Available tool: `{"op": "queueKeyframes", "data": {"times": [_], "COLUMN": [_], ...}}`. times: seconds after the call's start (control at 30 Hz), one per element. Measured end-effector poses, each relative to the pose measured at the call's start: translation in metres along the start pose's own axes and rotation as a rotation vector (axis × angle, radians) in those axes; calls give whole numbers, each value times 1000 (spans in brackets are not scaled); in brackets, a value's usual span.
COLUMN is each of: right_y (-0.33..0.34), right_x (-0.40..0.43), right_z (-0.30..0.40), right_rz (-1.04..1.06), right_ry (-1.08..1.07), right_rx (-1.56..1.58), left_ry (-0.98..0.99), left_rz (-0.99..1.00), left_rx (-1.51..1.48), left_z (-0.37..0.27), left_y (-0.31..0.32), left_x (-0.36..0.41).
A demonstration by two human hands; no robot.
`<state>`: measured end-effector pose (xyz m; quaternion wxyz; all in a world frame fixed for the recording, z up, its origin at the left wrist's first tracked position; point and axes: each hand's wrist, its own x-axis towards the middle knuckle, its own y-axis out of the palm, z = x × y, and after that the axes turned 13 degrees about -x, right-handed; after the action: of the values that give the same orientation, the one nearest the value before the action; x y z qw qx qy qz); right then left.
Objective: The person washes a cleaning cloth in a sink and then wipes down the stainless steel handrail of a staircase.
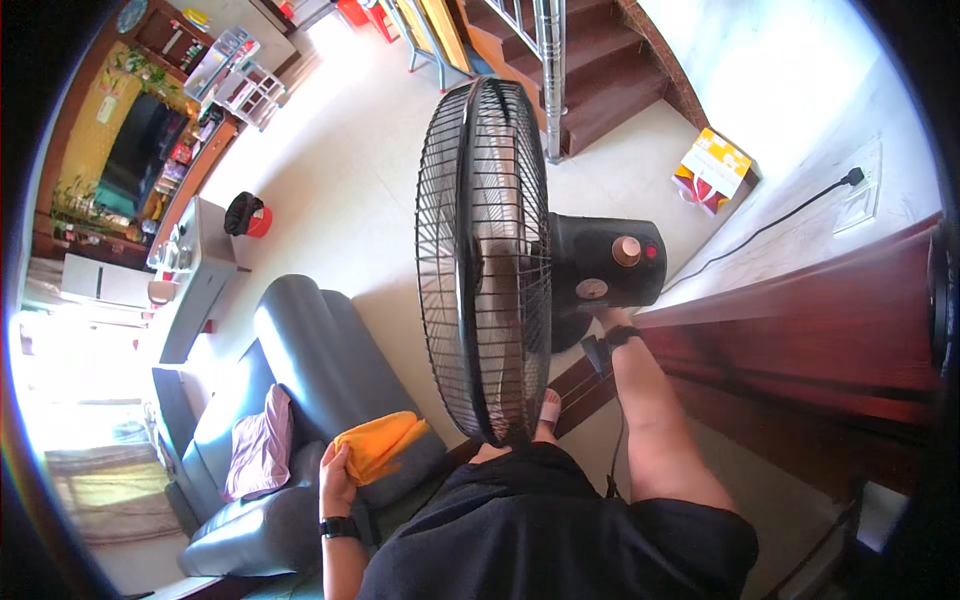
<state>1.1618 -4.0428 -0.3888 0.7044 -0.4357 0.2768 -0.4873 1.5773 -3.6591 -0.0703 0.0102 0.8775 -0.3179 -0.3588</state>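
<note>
A black electric fan (484, 262) with a wire grille and a dark motor housing (607, 259) stands upright before me, its grille facing left. My left hand (337, 469) holds a folded orange cloth (379, 444) out to the left of the fan. On the other side, my right hand (613, 318) reaches in under the motor housing, by the fan's neck. Its fingers are mostly hidden behind the housing, so the grip does not show. A copper-coloured knob and a red button sit on the housing.
A dark leather sofa (352, 367) with a pink cushion (260, 446) is at left. A red bin (259, 223) stands beyond. Stairs (607, 67) with a metal railing rise ahead. At right are a paper bag (712, 171), a plugged-in black cord (780, 221) and reddish wooden furniture (795, 330).
</note>
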Motion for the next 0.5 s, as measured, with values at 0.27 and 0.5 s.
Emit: {"op": "queueKeyframes", "data": {"times": [0.27,0.5], "right_y": [-55,-59], "right_x": [33,33], "right_z": [31,37], "right_rz": [-365,-447], "right_ry": [179,250], "right_rx": [-47,-126], "left_ry": [-3,-22], "left_rz": [-4,-21], "left_rx": [42,-18], "left_z": [11,14], "left_y": [-10,-5], "left_x": [-2,-3]}}
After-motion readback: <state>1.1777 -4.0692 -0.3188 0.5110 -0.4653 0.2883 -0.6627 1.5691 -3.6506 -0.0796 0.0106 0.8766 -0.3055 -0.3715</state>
